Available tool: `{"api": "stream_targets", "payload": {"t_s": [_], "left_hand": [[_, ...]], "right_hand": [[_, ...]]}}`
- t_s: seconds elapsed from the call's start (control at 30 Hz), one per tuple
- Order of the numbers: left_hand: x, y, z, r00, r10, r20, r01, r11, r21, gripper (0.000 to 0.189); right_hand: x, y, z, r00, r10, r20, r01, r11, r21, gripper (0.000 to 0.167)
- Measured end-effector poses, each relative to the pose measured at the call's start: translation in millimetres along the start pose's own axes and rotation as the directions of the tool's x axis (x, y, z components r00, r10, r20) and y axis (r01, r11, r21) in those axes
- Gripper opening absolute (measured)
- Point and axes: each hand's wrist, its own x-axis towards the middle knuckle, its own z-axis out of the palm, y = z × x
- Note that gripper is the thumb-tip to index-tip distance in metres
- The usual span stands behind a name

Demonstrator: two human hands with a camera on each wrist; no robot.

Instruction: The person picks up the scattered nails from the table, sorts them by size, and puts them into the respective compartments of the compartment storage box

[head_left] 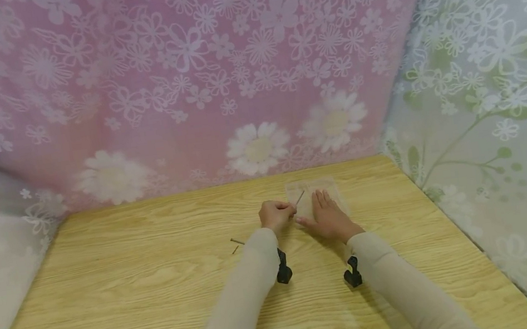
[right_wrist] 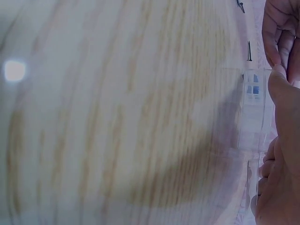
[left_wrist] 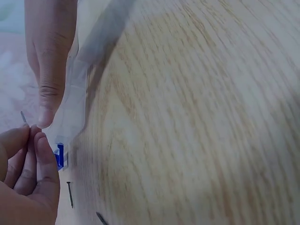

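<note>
My left hand (head_left: 275, 214) pinches a thin grey metal nail (head_left: 300, 198) between thumb and fingertips. Its shaft points up and away from me, over the near-left part of a clear plastic box (head_left: 292, 189). In the left wrist view the fingers cover most of the nail (left_wrist: 23, 116). On the box lies my right hand (head_left: 328, 218), fingers extended forward and thumb out toward the left hand. The right wrist view shows the box's clear walls (right_wrist: 253, 119) and a blue-and-white label (right_wrist: 253, 87) on it. The thumb tip meets the left fingertips in both wrist views.
Two loose nails, a longer one (head_left: 237, 241) and a shorter one (head_left: 235, 250), lie on the wood-grain table (head_left: 135, 295) left of the left wrist. Behind the table hangs a pink flowered cloth (head_left: 179, 142), and a pale flowered one (head_left: 509, 152) borders the right edge.
</note>
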Motion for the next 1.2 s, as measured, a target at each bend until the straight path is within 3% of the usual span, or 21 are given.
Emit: {"api": "stream_targets", "payload": {"t_s": [0.17,0.8,1.03,1.2], "left_hand": [[2.4,-0.1,4.1,0.999,-0.017,0.032,0.017,1.000,-0.013,0.006],[-2.0,8.4,7.5,0.998,0.029,0.063,-0.033,0.997,0.067,0.010],[1.3,4.8,6.2,0.992,0.079,0.102,-0.083,0.996,0.027,0.012],[3.1,2.9,5.5,0.989,0.083,0.123,-0.084,0.996,0.005,0.012]], "right_hand": [[2.0,3.1,3.0,1.000,-0.006,0.003,0.006,1.000,0.003,0.096],[0.8,3.0,3.4,1.000,0.001,0.010,-0.001,1.000,-0.010,0.097],[-0.3,1.1,2.7,1.000,-0.006,0.000,0.006,1.000,-0.018,0.095],[-0.7,0.4,1.7,1.000,-0.003,-0.004,0.002,1.000,-0.018,0.096]]}}
